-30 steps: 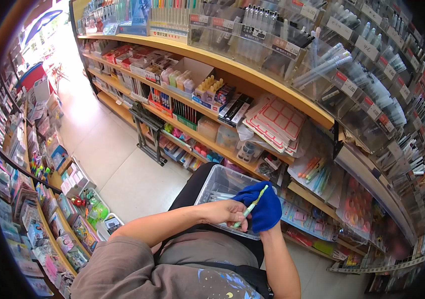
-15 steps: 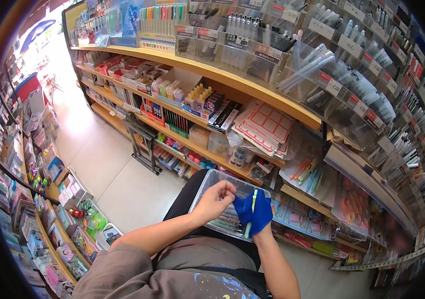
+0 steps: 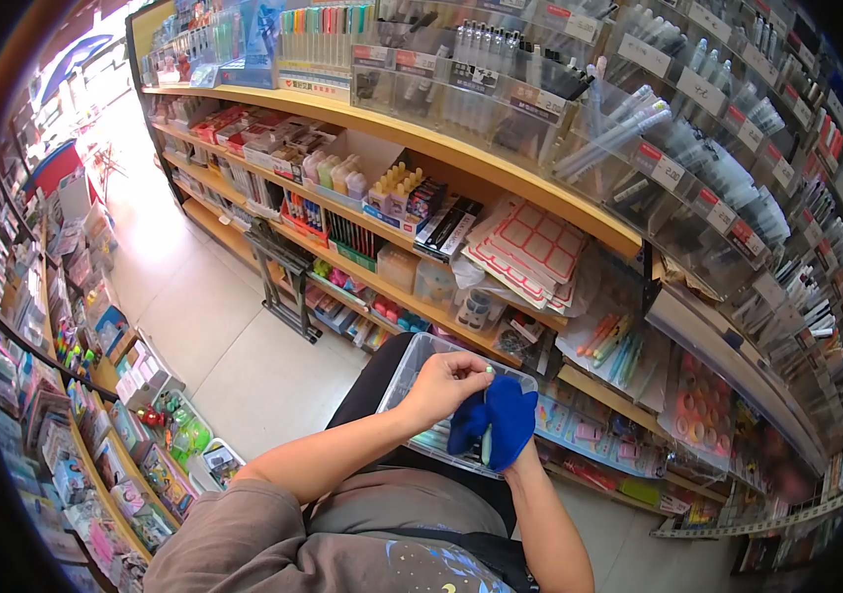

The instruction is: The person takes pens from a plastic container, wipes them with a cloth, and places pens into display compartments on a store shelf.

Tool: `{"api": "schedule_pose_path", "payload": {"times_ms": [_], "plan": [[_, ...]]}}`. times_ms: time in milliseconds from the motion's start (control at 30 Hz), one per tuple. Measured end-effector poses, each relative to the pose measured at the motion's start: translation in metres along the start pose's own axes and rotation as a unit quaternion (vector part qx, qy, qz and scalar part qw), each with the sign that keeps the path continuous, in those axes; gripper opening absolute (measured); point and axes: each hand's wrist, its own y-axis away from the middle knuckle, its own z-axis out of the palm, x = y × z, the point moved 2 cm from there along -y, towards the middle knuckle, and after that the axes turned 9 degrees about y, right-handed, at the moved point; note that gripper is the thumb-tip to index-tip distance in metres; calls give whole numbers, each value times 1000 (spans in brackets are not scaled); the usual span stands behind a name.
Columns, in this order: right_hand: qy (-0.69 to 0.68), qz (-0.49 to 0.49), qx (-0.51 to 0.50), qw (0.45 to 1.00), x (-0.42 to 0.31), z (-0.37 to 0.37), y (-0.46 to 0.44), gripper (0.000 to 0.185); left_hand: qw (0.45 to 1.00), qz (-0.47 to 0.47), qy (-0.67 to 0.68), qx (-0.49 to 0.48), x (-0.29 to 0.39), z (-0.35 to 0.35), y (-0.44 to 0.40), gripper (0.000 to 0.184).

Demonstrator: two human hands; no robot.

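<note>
One pen [image 3: 486, 450], pale green, mostly hidden: upper end at the left hand [image 3: 441, 383], lower end showing between cloth folds, above the tray. Handling, by judgement: light, stiff, smooth enough to roll or slip; firmest hold mid-barrel, tip spared pressure.

Left hand, bare, at 10 o'clock of the pen: fingers narrowed in a pinch at its upper end.

Right hand, at 4 o'clock, under the cloth: fingers concealed, their closure on the pen cannot be told.

One blue cloth [image 3: 513, 420], draped over the right hand: likely soft, limp, good for grip.

One clear tray [image 3: 414, 360], plastic, on the lap, more pens [image 3: 431, 438] inside; raised rim the nearest edge to knock.

One wooden shelf unit [image 3: 412, 289], from 11 to 2 o'clock, its lower edges close past the tray; red-outlined sheets [image 3: 530, 247] at 12.

Pen racks [image 3: 674, 168], priced, at 1 o'clock, higher up.

One black stand [image 3: 283, 282], at 10 o'clock, beside the shelves.

Pale floor [image 3: 214, 306], toward 10 o'clock: wider room for moving than the shelf side.
</note>
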Motion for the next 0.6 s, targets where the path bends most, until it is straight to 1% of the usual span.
{"api": "schedule_pose_path", "payload": {"times_ms": [33,100,133,167,233,300,333,467,567,600], "plan": [[50,-35,-5,998,1,1,-1,12,999,1,36,4,-1,-2,-1,9],[149,-106,-12,983,7,-1,-6,10,999,24,28,17,-2,-4,-3,8],[188,-122,-26,974,8,-3,-11,18,999,38,19,19,0,-4,-3,8],[147,-95,-44,984,9,-4,-11,18,998,51,10,20,1,-4,-3,8],[65,-41,-81,994,6,-1,-5,20,995,46,78,44,4,-6,-7,7],[79,-12,-92,993,-1,5,0,25,988,31,133,77,18,-7,-11,6],[86,3,-98,991,-3,7,1,28,987,40,131,84,21,-10,-12,7],[120,9,-104,987,-6,10,-3,35,978,74,151,125,25,-17,-19,5],[120,9,-90,989,-4,10,-4,35,979,50,159,118,23,-18,-19,11],[112,9,-82,990,-5,11,0,35,984,24,154,86,25,-17,-18,14]]}}
